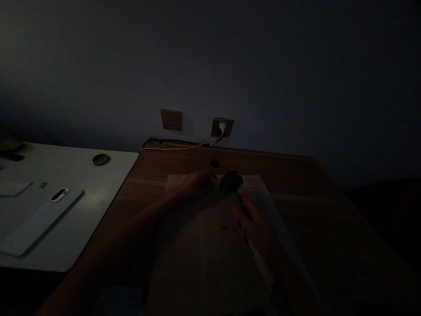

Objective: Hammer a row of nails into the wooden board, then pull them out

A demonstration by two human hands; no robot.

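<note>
The scene is very dim. My left hand (197, 183) rests on the far part of a pale wooden board (204, 245), its fingers reaching toward a dark rounded object (230, 181) on the board. My right hand (255, 224) lies on the board just below that object, fingers curled around a thin long item that I cannot make out. A small dark round thing (214, 163) sits on the brown table (329, 228) beyond the board.
A white table (98, 206) adjoins on the left, with a white phone case (39, 219), a round dark object (101, 159) and a flat pale item (13, 188). On the wall are a switch plate (171, 119) and a socket (222, 127) with a white cable (184, 147).
</note>
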